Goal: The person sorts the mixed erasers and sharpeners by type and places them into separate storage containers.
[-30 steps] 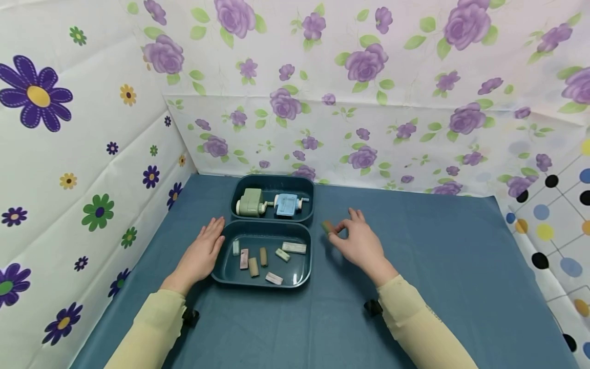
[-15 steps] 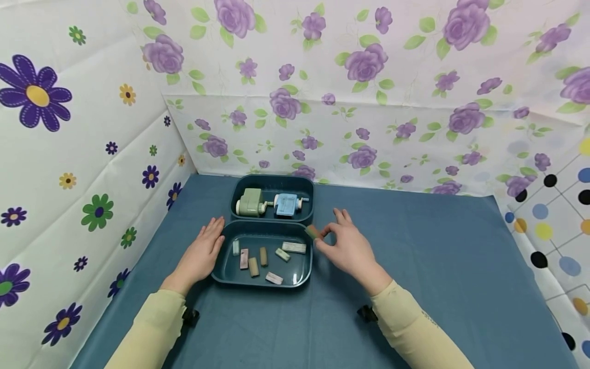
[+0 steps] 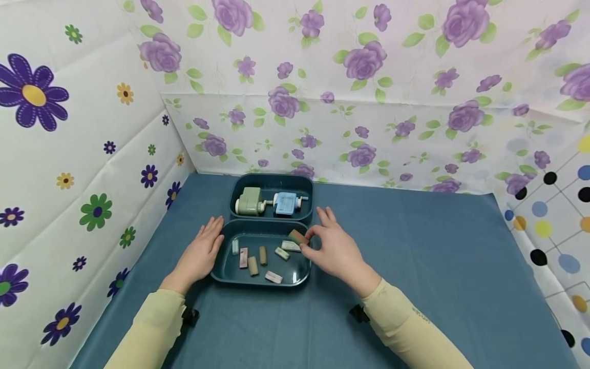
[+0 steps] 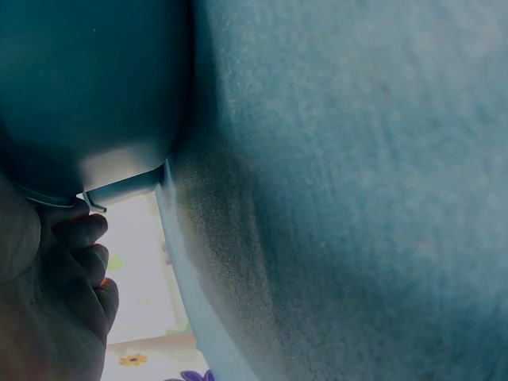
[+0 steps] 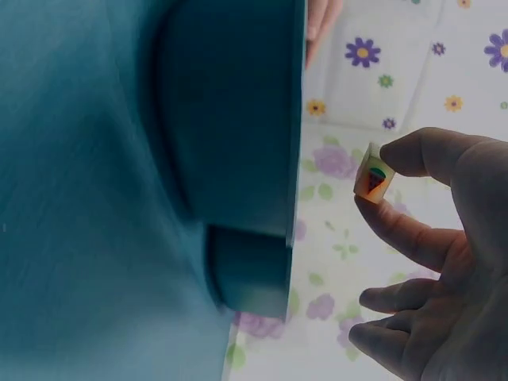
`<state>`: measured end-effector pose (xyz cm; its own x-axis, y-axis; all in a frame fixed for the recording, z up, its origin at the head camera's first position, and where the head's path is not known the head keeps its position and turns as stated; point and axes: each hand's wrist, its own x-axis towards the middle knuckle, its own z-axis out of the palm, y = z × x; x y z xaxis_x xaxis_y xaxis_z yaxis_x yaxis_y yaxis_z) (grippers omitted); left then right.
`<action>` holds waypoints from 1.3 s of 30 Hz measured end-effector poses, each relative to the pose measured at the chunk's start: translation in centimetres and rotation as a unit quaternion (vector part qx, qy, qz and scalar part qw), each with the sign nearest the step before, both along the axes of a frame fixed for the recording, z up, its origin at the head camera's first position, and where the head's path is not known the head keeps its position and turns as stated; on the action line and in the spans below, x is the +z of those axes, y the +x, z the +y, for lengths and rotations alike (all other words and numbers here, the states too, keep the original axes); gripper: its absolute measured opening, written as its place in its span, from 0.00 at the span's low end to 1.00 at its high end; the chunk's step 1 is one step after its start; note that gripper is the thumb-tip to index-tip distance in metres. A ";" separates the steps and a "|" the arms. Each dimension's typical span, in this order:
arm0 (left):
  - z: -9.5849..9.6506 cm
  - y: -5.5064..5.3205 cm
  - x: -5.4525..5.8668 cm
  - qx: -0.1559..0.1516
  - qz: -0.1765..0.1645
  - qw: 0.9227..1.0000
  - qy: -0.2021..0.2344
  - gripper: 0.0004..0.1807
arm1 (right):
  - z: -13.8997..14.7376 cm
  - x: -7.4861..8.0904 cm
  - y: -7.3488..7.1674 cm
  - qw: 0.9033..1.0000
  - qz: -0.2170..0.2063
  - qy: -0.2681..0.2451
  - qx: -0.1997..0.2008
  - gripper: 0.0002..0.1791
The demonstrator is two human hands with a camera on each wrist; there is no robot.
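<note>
My right hand [image 3: 337, 255] pinches a small brown-and-green eraser [image 3: 297, 236] between thumb and index finger, over the right back part of the front tray [image 3: 256, 283]. In the right wrist view the eraser's end [image 5: 375, 176] shows a watermelon-slice print, and the other fingers stand away from it. My left hand [image 3: 198, 251] rests against the front tray's left side with its fingers extended. Inside that tray lie several small erasers, among them a pink one [image 3: 243, 258], a tan one [image 3: 253, 266] and a white one [image 3: 290, 246] partly hidden below the held eraser.
Directly behind stands a second dark tray [image 3: 272, 176], holding a green crank pencil sharpener [image 3: 250, 201] and a blue one [image 3: 285, 203]. Blue cloth [image 3: 428, 266] covers the table. Flower-printed sheets [image 3: 322, 123] hang along the back and left.
My right hand has carried the eraser leftward from beside the trays, across the rim, to above the front tray. My left hand stays at the tray's left side.
</note>
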<state>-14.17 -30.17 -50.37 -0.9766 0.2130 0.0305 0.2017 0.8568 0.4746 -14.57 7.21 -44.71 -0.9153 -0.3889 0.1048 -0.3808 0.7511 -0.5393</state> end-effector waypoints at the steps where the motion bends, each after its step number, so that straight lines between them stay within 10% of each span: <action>1: 0.0 0.0 0.0 0.000 -0.001 1.000 0.000 0.31 | -0.2 -0.1 0.1 1.000 0.001 0.000 0.005 0.07; 39: -0.2 -0.3 0.2 -0.010 -0.001 1.000 -0.003 0.31 | -0.4 -1.4 1.4 0.999 -0.003 0.026 0.032 0.18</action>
<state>-14.51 -30.34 -50.21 -0.9723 0.2324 0.0264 0.2173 0.8558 0.4694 -13.15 6.78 -46.09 -0.8890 -0.4512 0.0782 -0.4260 0.7522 -0.5027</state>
